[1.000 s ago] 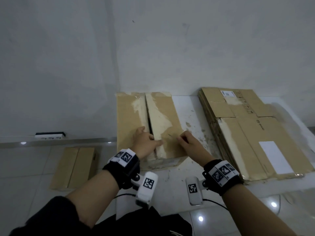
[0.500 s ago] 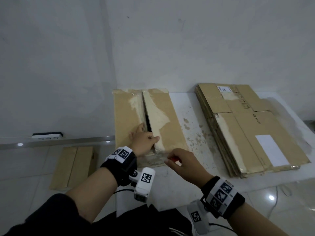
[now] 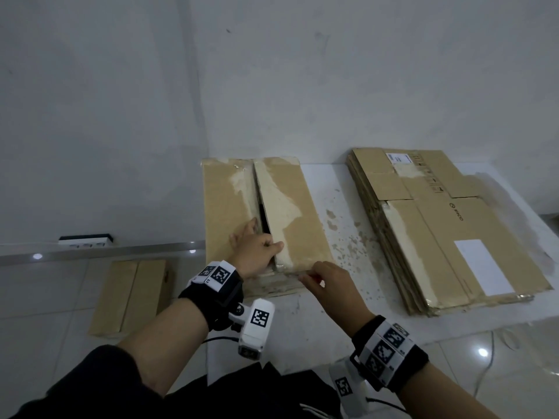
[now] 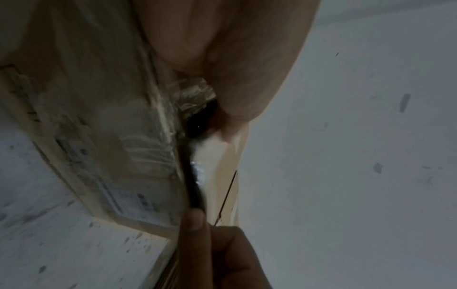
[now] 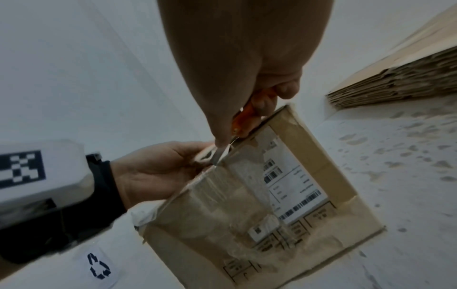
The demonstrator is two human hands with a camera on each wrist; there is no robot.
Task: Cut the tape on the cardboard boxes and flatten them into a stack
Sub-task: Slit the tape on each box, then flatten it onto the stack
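Note:
A brown cardboard box [image 3: 290,213] lies on the white table [image 3: 305,316], its top seam split into a dark gap. My left hand [image 3: 257,249] grips the flap edge at the near end of that seam, fingers in the gap and thumb on the right flap. My right hand [image 3: 320,279] holds an orange utility knife [image 5: 243,119] at the box's near end. The blade [image 5: 220,156] touches the clear tape at the top edge of the labelled end face [image 5: 284,185], right beside my left hand [image 5: 158,172]. A stack of flattened boxes [image 3: 438,225] lies to the right.
Another taped box [image 3: 130,297] sits on the tiled floor to the left, below a power strip [image 3: 86,241] by the wall. The table's surface between box and stack [image 3: 348,237] is flecked with torn paper bits. Cables [image 3: 484,370] hang near the table's right front.
My right hand has moved off the box top toward me, down to its near end, bringing the knife to the end tape. My left hand has kept its grip at the seam.

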